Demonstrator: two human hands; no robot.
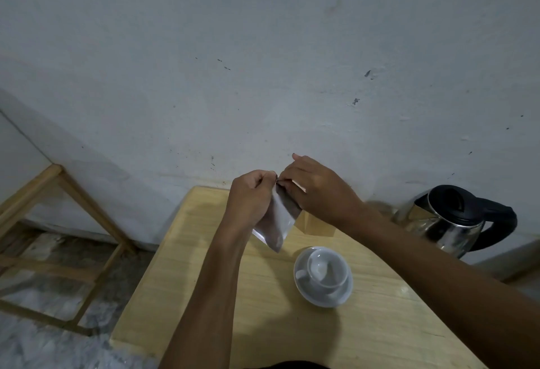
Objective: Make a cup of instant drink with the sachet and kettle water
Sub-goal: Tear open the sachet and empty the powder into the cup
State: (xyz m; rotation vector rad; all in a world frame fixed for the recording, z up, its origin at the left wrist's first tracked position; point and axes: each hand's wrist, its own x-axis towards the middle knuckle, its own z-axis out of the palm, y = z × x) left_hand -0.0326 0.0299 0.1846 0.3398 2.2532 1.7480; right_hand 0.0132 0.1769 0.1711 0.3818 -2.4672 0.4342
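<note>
A silvery sachet hangs in the air above the wooden table, held at its top edge by both hands. My left hand pinches the top left corner and my right hand pinches the top right. Below the sachet, a white cup stands on a white saucer; the cup looks empty. A steel kettle with a black lid and handle stands at the table's far right, against the wall.
A tan cardboard box stands behind the cup, partly hidden by my right wrist. A wooden frame stands on the marbled floor to the left. The white wall runs right behind the table.
</note>
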